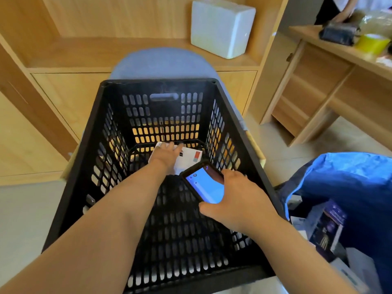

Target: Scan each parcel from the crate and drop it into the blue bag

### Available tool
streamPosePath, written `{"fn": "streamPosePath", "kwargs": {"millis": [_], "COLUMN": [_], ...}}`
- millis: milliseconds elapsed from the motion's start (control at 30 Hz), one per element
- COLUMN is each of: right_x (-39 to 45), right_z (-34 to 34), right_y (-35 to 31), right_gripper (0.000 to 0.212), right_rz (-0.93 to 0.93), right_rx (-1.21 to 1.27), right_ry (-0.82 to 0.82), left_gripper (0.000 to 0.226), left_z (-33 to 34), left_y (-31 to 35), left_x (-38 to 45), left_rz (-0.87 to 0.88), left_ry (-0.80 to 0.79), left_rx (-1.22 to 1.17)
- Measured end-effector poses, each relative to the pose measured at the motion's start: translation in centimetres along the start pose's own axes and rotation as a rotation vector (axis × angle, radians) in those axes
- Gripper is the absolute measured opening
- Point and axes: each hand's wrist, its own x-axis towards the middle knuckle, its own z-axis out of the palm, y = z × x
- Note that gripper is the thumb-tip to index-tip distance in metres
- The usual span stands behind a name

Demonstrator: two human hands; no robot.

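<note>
A deep black slotted crate (101,166) stands in front of me. A white parcel (187,157) with a red patch lies at its bottom, far side. My left hand (167,152) reaches down into the crate and lies on the parcel, fingers over its far edge. My right hand (235,198) holds a black phone scanner (203,183) with a lit blue screen over the crate's right side. The blue bag (347,175) stands open at the right, with several boxes inside it.
A blue-grey round chair back (161,60) is behind the crate. A white foam box (220,28) sits on the wooden shelf behind. A wooden desk (331,66) at the right carries tape rolls and clutter, with another person's hand above it.
</note>
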Motion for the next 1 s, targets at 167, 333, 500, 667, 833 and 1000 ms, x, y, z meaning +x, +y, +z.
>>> {"fn": "streamPosePath", "kwargs": {"millis": [167,333,500,667,833,1000], "right_x": [-0.1,-0.2,-0.5,-0.6,-0.5,-0.4], "right_z": [0.0,0.0,0.0,0.3,0.5,0.4], "right_y": [0.0,-0.1,-0.1,-0.2,-0.1,-0.1], "right_gripper": [0.058,0.06,0.06,0.058,0.058,0.059], "right_rz": [0.0,-0.004,-0.001,-0.002,-0.001,-0.006], "right_rx": [0.003,0.012,0.013,0.027,0.005,0.002], "right_ry": [-0.001,-0.009,0.008,0.029,0.028,0.035], "left_gripper": [0.119,0.119,0.111,0.11,0.078,0.075], "left_z": [0.3,0.2,-1.0,1.1,0.0,-1.5], "left_y": [-0.1,-0.3,-2.4,-4.2,-3.9,-3.3], "left_x": [0.0,-2.3,-5.3,-8.5,-8.8,-9.0], "left_rz": [-0.018,-0.009,-0.069,-0.2,-0.183,-0.225], "left_ry": [-0.044,-0.196,-0.53,-0.875,-0.72,-0.578], "left_rx": [0.079,-0.046,-0.446,-0.946,-1.01,-0.977]}}
